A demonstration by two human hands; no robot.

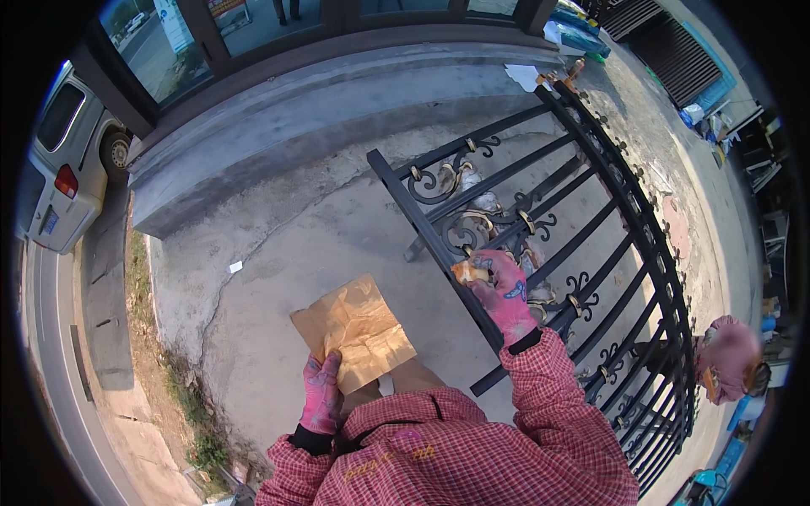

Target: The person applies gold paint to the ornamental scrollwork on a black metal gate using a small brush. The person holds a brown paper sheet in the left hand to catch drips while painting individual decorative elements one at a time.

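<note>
My left hand (321, 395), in a pink glove, is closed on the lower edge of a piece of cardboard (359, 325) whose face is smeared with shiny gold. My right hand (504, 295), gloved in pink too, pinches a small whitish wad stained orange-gold (469, 271), perhaps sponge or cloth. It is at the near side bar of a black metal railing (582, 181), over the scrollwork. Some scrolls and collars on the bars, such as this collar (527, 222), show gold. My right fingertips partly hide the wad and the scroll behind it.
A concrete step (337, 110) runs below glass doors (278, 38) at the far side. Another person (730, 358) is beyond the railing at the right. A silver van (72, 160) is parked at the left, near a road. White scrap (235, 266) lies on the concrete.
</note>
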